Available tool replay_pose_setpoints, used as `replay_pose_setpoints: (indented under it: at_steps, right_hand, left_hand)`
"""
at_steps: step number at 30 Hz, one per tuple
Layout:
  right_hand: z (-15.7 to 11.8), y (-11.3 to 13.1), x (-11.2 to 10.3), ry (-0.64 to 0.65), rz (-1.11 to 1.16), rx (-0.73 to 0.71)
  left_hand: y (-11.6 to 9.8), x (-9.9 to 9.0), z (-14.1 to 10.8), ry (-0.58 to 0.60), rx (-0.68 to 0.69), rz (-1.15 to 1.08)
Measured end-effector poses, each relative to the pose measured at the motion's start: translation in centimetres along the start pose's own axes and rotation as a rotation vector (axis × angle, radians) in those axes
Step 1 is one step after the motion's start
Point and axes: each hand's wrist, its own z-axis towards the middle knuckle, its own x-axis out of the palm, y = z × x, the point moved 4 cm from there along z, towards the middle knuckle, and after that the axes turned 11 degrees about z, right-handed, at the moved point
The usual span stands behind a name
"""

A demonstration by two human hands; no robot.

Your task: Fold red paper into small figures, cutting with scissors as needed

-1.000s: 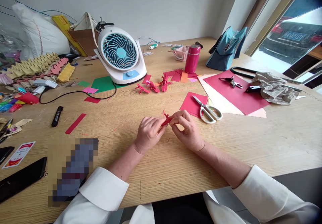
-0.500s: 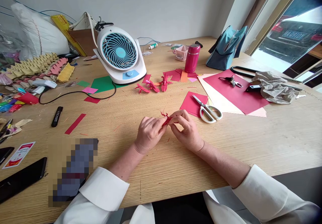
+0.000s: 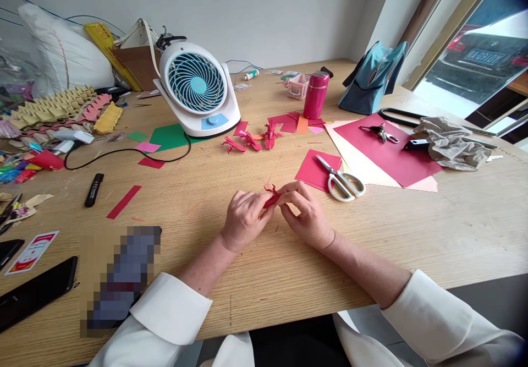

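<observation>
Between my two hands is a small red folded-paper figure [image 3: 271, 198], with thin curled points sticking up from it. My left hand [image 3: 246, 216] pinches it from the left, fingers closed. My right hand [image 3: 306, 213] grips its other side between thumb and fingertips. Much of the figure is hidden by the fingers. Beyond the hands, several similar red paper figures [image 3: 251, 140] stand in a row. To the right, white-handled scissors [image 3: 344, 185] lie partly on a stack of red paper squares [image 3: 313, 168].
A white fan [image 3: 197, 89] stands at the back left, its black cord [image 3: 124, 151] curving over the table. Behind the scissors are a pink flask [image 3: 315, 96] and large red sheets [image 3: 371, 147]. At left lie a black marker [image 3: 94, 191], a red strip [image 3: 124, 202] and a phone [image 3: 39, 292].
The fingers have shifted very slightly on the red paper figure, and a little more of its body shows beside my left fingertips. The rest looks the same.
</observation>
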Motion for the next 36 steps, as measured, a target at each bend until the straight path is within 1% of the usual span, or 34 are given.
replay_pose_setpoints:
  at_steps: [5, 10, 17, 24, 30, 34, 36]
  right_hand:
    - [0.0, -0.1, 0.0, -0.001, 0.033, 0.004]
    - [0.1, -0.7, 0.0, -0.003, 0.071, 0.073]
    - [0.2, -1.5, -0.2, 0.053, 0.018, 0.124]
    - [0.2, -1.9, -0.6, 0.085, -0.02, 0.127]
    - [0.2, -2.3, -0.6, 0.096, 0.045, 0.215]
    - [0.1, -2.5, -0.7, 0.053, 0.065, 0.292]
    - [0.0, -2.6, -0.7, 0.058, 0.075, 0.323]
  left_hand:
    - [0.0, 0.1, -0.1, -0.01, -0.017, -0.039]
    - [0.3, 0.1, -0.1, -0.026, -0.034, -0.092]
    - [0.8, 0.1, 0.0, -0.005, -0.055, -0.148]
    - [1.4, 0.7, -0.1, 0.041, -0.081, -0.216]
    - [1.9, 0.8, 0.1, 0.064, -0.06, -0.311]
    - [2.1, 0.9, 0.2, 0.084, -0.057, -0.306]
    - [2.1, 0.9, 0.1, 0.079, -0.056, -0.306]
